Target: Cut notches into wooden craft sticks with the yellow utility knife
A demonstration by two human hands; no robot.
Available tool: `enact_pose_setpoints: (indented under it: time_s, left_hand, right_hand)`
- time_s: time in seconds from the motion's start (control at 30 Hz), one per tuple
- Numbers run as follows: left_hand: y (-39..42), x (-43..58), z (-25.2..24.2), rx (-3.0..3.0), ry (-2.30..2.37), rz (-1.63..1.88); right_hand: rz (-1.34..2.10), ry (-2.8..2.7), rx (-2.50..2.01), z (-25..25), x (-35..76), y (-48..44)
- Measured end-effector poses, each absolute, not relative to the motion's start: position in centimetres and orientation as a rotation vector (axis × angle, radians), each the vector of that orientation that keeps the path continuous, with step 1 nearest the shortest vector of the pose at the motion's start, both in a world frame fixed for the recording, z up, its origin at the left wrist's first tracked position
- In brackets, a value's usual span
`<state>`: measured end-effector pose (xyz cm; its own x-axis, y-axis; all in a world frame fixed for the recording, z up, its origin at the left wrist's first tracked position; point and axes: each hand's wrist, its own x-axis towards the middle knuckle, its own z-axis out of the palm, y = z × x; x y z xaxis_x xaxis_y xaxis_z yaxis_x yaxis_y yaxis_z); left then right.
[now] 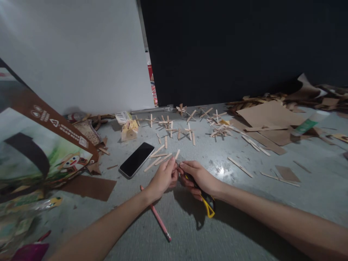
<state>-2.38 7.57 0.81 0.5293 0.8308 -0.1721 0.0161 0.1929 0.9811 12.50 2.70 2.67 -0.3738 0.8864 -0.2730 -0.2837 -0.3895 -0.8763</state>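
Between the thumb and fingers of my left hand (pixel 164 176) is a thin wooden craft stick (pixel 177 154), its tip pointing up and away. My right hand (pixel 199 177) is wrapped around a black and yellow utility knife (pixel 208 206), with the yellow end towards me. The knife's front end meets the stick between my fingertips; the blade itself is mostly hidden. Just beyond my left hand lie several loose craft sticks (pixel 158 155). Farther back, small star-like and crossed stick pieces (pixel 189 130) stand in a scattered group. A pink pencil (pixel 160 221) lies beneath my left forearm.
A black phone (pixel 137 159) rests left of the sticks. Cardboard sheets (pixel 272 117) and a green-and-white glue stick (pixel 311 123) lie at the right. A large printed bag (pixel 65 134) stands at the left. White and black panels (pixel 231 50) close off the back.
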Motion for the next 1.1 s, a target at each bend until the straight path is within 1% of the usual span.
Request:
enact_pose_setpoints:
  time_s: [0.3, 0.7, 0.87, 1.1]
  left_hand:
    - [7.3, -2.3, 1.1, 1.22, 0.843, 0.707]
    - [7.4, -2.3, 0.7, 1.199, 0.865, 0.726]
    - [7.4, -2.2, 0.9, 1.18, 0.861, 0.735]
    - [7.3, -2.2, 1.3, 1.153, 0.825, 0.736]
  right_hand:
    - [1.982, -0.801, -0.907, 3.1, 12.8, 2.7]
    - [2.196, -0.766, -0.615, 1.6, 13.6, 4.1]
    - [2.241, -0.707, -0.571, 1.4, 13.8, 4.3]
    - [2.426, -0.663, -0.474, 0.9, 14.2, 4.6]
